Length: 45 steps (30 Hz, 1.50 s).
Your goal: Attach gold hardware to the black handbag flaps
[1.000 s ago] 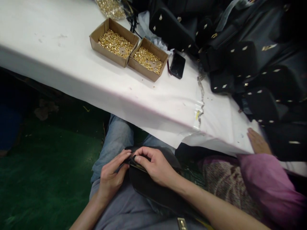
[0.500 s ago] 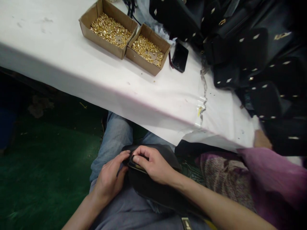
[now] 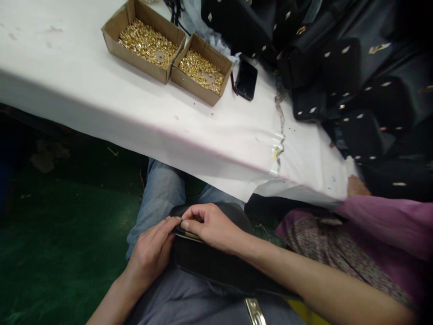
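Note:
On my lap lies a black bag [image 3: 209, 264] with a smooth, leather-like surface. My left hand [image 3: 152, 248] holds its left edge, with the fingers pressed together along the rim. My right hand [image 3: 211, 225] reaches across the bag, thumb and forefinger pinched at the same corner, close to the left fingertips. What sits inside that pinch is too small or hidden to make out. A thin brass-coloured strip [image 3: 191, 234] shows under the right hand, along the bag's opening. Lower down, a shiny gold metal clasp [image 3: 254, 311] lies by the bag's near side.
Two cardboard boxes, a larger one [image 3: 135, 60] and a smaller one [image 3: 194, 86], hold small gold fittings on the white-covered table [image 3: 135, 106]. Beside them lies a black phone [image 3: 246, 80]. Black bags [image 3: 341, 67] with gold fittings are piled at right. A co-worker's purple sleeve [image 3: 389, 221] is near.
The view has shifted slightly, so the table things sit further left. My hands stay at the bag's corner, their fingertips now closer together. More of the gold clasp shows.

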Tool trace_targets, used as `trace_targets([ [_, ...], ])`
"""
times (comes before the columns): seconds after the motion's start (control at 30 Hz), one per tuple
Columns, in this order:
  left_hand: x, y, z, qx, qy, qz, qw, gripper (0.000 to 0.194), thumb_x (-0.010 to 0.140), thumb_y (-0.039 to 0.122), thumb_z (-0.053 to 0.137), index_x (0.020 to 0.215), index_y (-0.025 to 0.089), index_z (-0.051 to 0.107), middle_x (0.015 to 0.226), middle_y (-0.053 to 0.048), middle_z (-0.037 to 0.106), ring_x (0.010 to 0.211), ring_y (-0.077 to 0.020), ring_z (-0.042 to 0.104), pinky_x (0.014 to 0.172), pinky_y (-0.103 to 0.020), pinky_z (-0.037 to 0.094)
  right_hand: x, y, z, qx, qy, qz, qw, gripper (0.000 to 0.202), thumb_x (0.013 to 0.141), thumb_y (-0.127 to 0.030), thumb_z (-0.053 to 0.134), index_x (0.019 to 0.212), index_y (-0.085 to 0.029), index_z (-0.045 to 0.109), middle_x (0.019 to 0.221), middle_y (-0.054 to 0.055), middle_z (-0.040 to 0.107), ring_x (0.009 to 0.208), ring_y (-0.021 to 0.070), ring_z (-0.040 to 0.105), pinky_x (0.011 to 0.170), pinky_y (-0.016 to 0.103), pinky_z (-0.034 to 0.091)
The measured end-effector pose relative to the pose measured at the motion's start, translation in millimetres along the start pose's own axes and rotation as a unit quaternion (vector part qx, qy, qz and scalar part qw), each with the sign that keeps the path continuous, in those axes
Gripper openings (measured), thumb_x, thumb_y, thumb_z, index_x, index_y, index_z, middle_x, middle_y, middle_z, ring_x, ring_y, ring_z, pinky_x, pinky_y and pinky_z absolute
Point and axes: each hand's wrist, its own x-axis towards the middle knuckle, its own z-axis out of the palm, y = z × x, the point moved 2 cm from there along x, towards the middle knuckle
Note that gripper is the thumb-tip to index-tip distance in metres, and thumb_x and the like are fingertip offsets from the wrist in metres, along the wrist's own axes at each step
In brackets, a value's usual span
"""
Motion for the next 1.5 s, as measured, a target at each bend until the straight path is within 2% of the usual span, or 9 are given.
trace_targets([
  [0.17,-5,2,5.9,0.005,-0.007,-0.016,1.0,0.06,0.105,0.012,0.063,0.164,0.019,0.052,0.147,-0.012,0.076,0.129,-0.0214,0.078,0.114,-0.029,0.064,-3,2,-2,0.044,-0.007,0.042,0.998,0.011,0.096,-0.026,0.076,0.093,-0.018,0.082,0.077,0.0,0.073,0.065,0.0135,0.056,0.061,0.025,0.041],
  [0.3,-6,6,9.8,0.008,-0.001,-0.019,1.0,0.052,0.105,0.014,0.063,0.156,0.02,0.059,0.143,-0.01,0.079,0.129,-0.0219,0.078,0.114,-0.03,0.065,-3,5,-3,0.025,-0.002,0.061,0.998,0.013,0.098,-0.022,0.072,0.089,-0.016,0.079,0.068,-0.002,0.066,0.059,0.012,0.049,0.057,0.024,0.035],
  [0.67,-15,12,5.3,0.034,0.0,-0.002,0.999,0.047,0.105,0.01,0.062,0.152,0.017,0.06,0.141,-0.014,0.079,0.125,-0.023,0.08,0.113,-0.033,0.066,-2,4,2,-0.057,0.0,-0.013,0.998,0.011,0.094,-0.021,0.075,0.087,-0.021,0.083,0.081,0.001,0.079,0.072,0.0173,0.068,0.064,0.027,0.046],
  [0.8,-12,13,5.4,0.019,0.008,0.013,1.0,0.049,0.103,0.005,0.064,0.151,0.016,0.062,0.142,-0.015,0.078,0.127,-0.0237,0.079,0.115,-0.034,0.066,-6,7,3,-0.068,0.037,-0.047,0.996,0.002,0.094,-0.021,0.079,0.093,-0.022,0.08,0.087,0.0,0.08,0.078,0.0176,0.071,0.068,0.027,0.049],
  [0.9,-8,13,6.9,0.01,0.013,0.019,1.0,0.05,0.102,0.003,0.065,0.151,0.015,0.062,0.142,-0.015,0.078,0.127,-0.0237,0.079,0.116,-0.034,0.065,-11,7,3,-0.065,0.061,-0.068,0.994,0.006,0.095,-0.017,0.079,0.097,-0.022,0.077,0.088,0.0,0.08,0.08,0.0178,0.073,0.072,0.029,0.052],
  [1.07,-2,12,10.7,0.017,0.043,0.014,0.999,0.043,0.101,0.003,0.067,0.143,0.016,0.066,0.134,-0.012,0.082,0.12,-0.0227,0.082,0.112,-0.031,0.067,-26,1,8,-0.158,0.099,-0.174,0.967,0.02,0.108,-0.015,0.067,0.098,-0.023,0.082,0.103,0.004,0.08,0.096,0.02,0.072,0.091,0.034,0.053],
  [1.17,1,13,13.3,0.021,0.046,0.01,0.999,0.041,0.101,0.004,0.067,0.139,0.017,0.067,0.13,-0.011,0.084,0.117,-0.0224,0.083,0.109,-0.031,0.068,-33,0,8,-0.218,0.135,-0.186,0.948,0.02,0.109,-0.017,0.066,0.1,-0.023,0.082,0.107,0.006,0.075,0.1,0.0218,0.069,0.09,0.035,0.053],
  [1.3,3,17,15.5,0.02,0.047,0.0,0.999,0.035,0.102,0.007,0.066,0.136,0.018,0.068,0.125,-0.01,0.085,0.112,-0.0223,0.084,0.105,-0.03,0.069,-39,-1,7,-0.206,0.1,-0.2,0.953,0.026,0.114,-0.019,0.058,0.111,-0.024,0.083,0.104,0.006,0.078,0.096,0.0215,0.071,0.091,0.035,0.055],
  [1.5,4,21,17.2,-0.001,0.055,-0.028,0.998,0.032,0.102,0.008,0.066,0.133,0.018,0.068,0.12,-0.009,0.086,0.102,-0.0209,0.086,0.1,-0.029,0.07,-46,-9,2,-0.177,0.081,-0.229,0.954,0.028,0.114,-0.018,0.055,0.118,-0.025,0.082,0.112,0.006,0.079,0.104,0.023,0.073,0.098,0.036,0.057],
])
